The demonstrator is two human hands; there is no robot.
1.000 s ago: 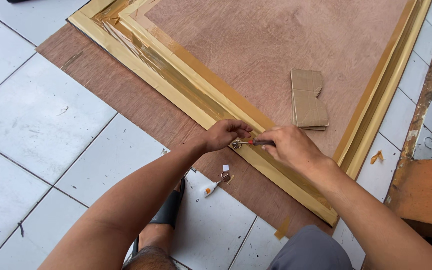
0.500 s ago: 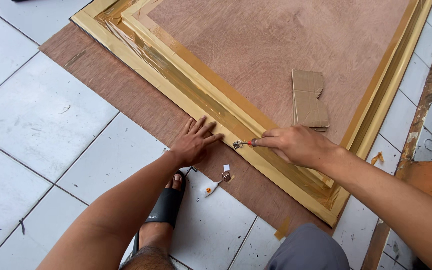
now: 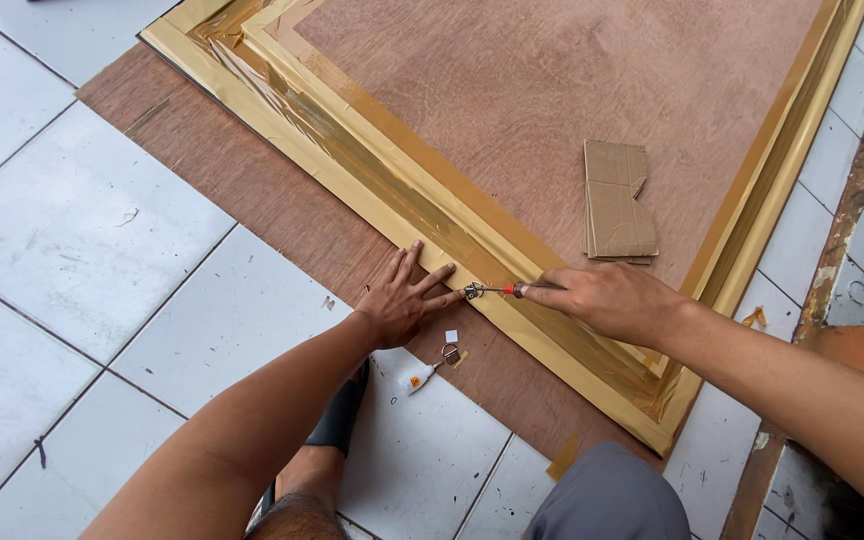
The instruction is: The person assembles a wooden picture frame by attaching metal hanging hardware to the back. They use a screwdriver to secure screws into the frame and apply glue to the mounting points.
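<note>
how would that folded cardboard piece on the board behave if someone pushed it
The folded cardboard looks thin and flat, so it is probably light and would slide over the smooth plywood backing. Its creased flaps would likely flex rather than stay stiff.

Our right hand [image 3: 607, 300] hides most of the screwdriver [image 3: 512, 290]; its tip [image 3: 474, 291] is too small to read. The frame [image 3: 372, 180] runs off the top edge.

Small red-handled screwdriver [image 3: 497, 290] lying level, tip at gold frame [image 3: 372, 190] edge

Both forearms are bare, no sleeves or watch; a black sandal [image 3: 337, 425] at six o'clock, grey shorts [image 3: 607, 495] at five o'clock.
</note>
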